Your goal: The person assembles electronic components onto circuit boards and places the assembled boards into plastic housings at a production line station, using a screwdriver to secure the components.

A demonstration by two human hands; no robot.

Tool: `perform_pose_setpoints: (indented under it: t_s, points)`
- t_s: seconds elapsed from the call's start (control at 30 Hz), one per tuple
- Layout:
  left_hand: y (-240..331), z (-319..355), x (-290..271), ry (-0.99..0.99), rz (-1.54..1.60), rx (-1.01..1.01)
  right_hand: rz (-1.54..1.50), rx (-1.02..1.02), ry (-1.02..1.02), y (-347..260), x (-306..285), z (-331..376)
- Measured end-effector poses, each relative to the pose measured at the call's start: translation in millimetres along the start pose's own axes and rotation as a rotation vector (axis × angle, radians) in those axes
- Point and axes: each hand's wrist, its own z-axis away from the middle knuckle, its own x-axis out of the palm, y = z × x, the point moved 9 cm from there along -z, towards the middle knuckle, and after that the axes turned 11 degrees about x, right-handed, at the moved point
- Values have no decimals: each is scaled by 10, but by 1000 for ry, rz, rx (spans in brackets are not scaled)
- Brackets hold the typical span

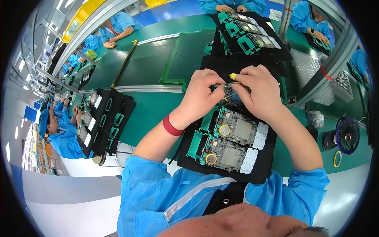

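Left hand (202,93) and right hand (258,93) both closed on small circuit board (229,94), held between them above black tray (268,166). Board looks light, stiff, easy to break; hold edges. Yellow fingertip cover (233,76), maybe.

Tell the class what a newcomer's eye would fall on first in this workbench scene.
At the centre, the left hand and right hand meet over a circuit board, a yellow-capped fingertip on top. Just below, two green-framed boards lie on a black mat. A small fan stands far right.
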Motion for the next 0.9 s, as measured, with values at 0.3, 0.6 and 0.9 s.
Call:
perform_pose_setpoints:
  t_s: [0.3,0.6,0.9]
  points:
    - [-49,-9,19,106,-20,13,34,-158,-55,-89,106,-12]
    - [-398,-265,207,-81,227,-146,86,144,-236,345,331,-217]
    - [457,45,-333,-127,-79,92,-63,400,-454,345,-106,784]
